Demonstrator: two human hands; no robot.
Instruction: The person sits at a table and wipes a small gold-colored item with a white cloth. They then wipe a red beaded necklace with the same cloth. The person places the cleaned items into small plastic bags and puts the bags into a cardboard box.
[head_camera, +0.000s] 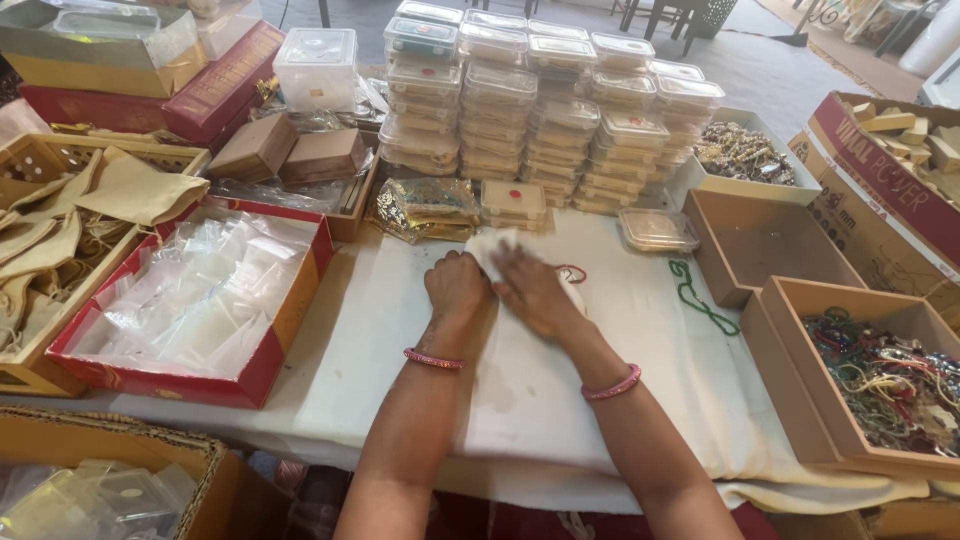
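White cloth pouch (492, 247), small and soft, lies flat on the tabletop (400, 330) under both hands, just in front of the stacked boxes. One left hand (457, 285) is curled loosely with its knuckles up, pressing on the pouch's near edge; whether its fingers pinch the fabric I cannot tell. One right hand (533, 290) lies spread and flat over the pouch, palm down, gripping nothing that shows. Each wrist wears one pink bangle (434, 359), so two in all, thin and glittery. A small red ring-shaped thread (573, 272) peeks out just beside the right hand, and one green bead string (700, 298) snakes across the white sheet further right. Behind stand about seven stacks of clear plastic boxes (545, 110), flat and rectangular, with two more lying singly in front. One red cardboard box (190, 300) at the left holds glossy clear packets. Two brown cardboard trays (760, 245) sit at the right; the nearer one is full of tangled coloured beads.
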